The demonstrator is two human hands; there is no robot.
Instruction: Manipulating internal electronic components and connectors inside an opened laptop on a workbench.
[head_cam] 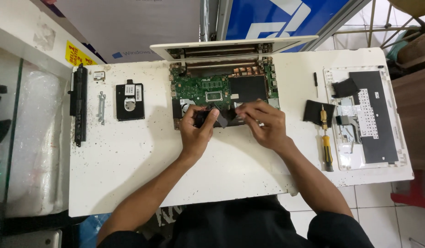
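Both hands, left hand and right hand, pinch black film over the opened laptop.

Bare worktop before the opened laptop, hard drive and battery left, screwdriver and keyboard cover crowding right

Green circuit board, black hard drive, yellow-handled screwdriver, white speckled table.

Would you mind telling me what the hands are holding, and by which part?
Both hands, left hand and right hand, pinch a black flat piece over the opened laptop, one at each end.
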